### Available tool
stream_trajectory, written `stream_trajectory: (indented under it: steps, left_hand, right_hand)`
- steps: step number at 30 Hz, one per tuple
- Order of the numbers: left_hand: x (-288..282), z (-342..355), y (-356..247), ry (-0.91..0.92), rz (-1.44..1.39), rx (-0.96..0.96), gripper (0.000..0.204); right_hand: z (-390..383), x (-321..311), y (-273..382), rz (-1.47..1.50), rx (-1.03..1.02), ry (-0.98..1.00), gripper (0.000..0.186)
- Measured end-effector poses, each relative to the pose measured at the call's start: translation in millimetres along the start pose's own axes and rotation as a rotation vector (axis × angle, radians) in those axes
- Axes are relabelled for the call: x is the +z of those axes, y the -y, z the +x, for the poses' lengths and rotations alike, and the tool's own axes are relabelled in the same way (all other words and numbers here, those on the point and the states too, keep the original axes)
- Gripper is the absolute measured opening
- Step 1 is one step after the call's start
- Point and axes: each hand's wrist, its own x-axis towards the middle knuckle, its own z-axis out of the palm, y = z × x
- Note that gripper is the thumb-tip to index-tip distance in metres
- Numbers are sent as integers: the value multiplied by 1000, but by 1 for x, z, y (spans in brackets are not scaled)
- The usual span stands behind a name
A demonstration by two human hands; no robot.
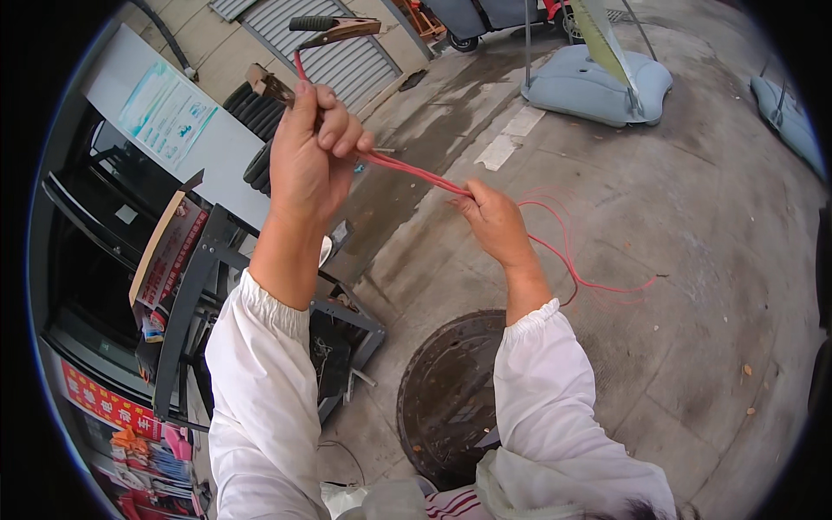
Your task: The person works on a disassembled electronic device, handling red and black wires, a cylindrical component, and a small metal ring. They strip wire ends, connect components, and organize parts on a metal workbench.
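Note:
My left hand is raised at upper centre-left, its fingers closed around a pair of red cables. Just above its fingertips sticks out a spring clamp with a dark ribbed grip, joined to a red lead. A second, brownish clamp pokes out beside the thumb, partly hidden by the hand. Lower and to the right, my right hand is closed on the same cables, which run fairly taut between both hands. Past the right hand the loose red cable loops down, and its far end appears blurred.
A dark round manhole cover lies below my arms. At left stand a grey metal frame, a white board and stacked black tyres. Grey-blue plastic bases stand at far right, near a parked vehicle.

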Motion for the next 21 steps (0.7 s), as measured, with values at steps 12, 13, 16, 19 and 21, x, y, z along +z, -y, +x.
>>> stream_trajectory:
  steps: [12,13,16,19,21]
  left_hand:
    - [-43,-129,48,6,851,-408,27]
    - [-56,-137,73,24,862,-340,24]
    - [-21,-113,99,-414,670,-318,32]
    - [-32,-102,100,-517,138,-120,43]
    - [-28,-96,94,-479,-15,-220,57]
  right_hand:
    - [2,8,23,-284,408,-190,34]
    - [2,14,29,-129,375,-228,30]
    - [8,22,40,223,296,-292,22]
    - [4,35,52,524,336,-255,21]
    - [-1,40,65,594,225,-141,22]
